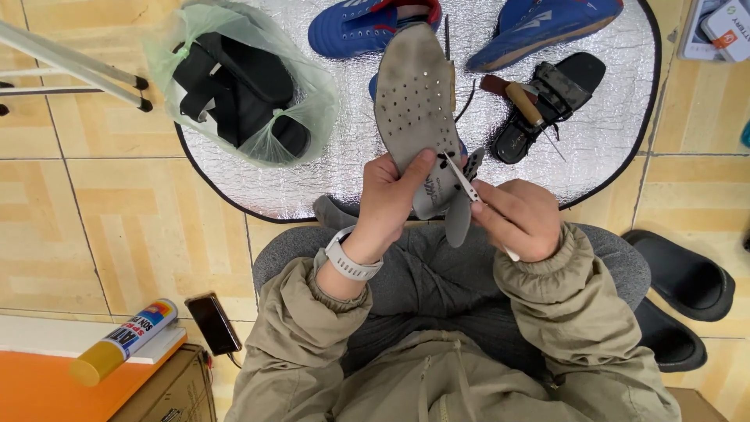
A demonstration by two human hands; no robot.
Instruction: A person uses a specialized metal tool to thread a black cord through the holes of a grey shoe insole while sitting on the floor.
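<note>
A grey insole (416,101) with little holes is held up over the person's lap. The left hand (388,202) grips its lower end, fingers wrapped around it and thumb on top. The right hand (519,219) is closed around a thin tool (466,187), and the tip touches the insole near the heel. Behind them lies a shiny mat (351,148). On it are two blue shoes (355,30), a black sandal (547,105) and a green bag (242,78) with dark shoes inside. Black slippers (683,273) sit on the floor to the right. A spray can (125,340) and a phone (212,323) lie at the lower left.
</note>
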